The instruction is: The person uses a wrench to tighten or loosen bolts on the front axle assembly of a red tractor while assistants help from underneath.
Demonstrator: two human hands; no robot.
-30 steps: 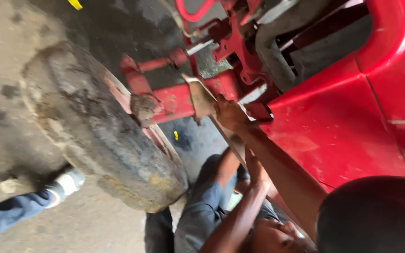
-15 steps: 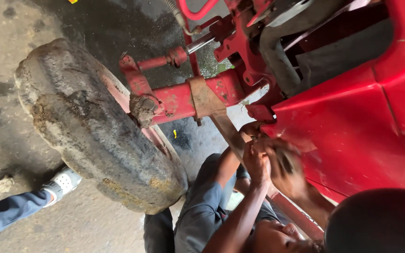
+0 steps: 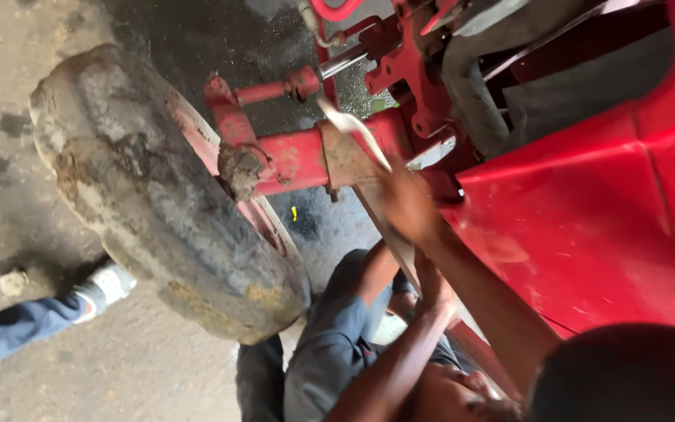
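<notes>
A pale strip (image 3: 353,129) is gripped by one hand (image 3: 408,205) against the red axle (image 3: 306,160); beside the muddy tyre (image 3: 158,203) it is best kept taut. Which hand cannot be told.

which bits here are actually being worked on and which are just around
In hand:
- raised hand, holding a pale strip, which hand is unclear
- red axle beam the strip lies against
- muddy wheel on that axle

Just around:
- red body panel
- white shoe of a bystander
- small stone on the floor
</notes>
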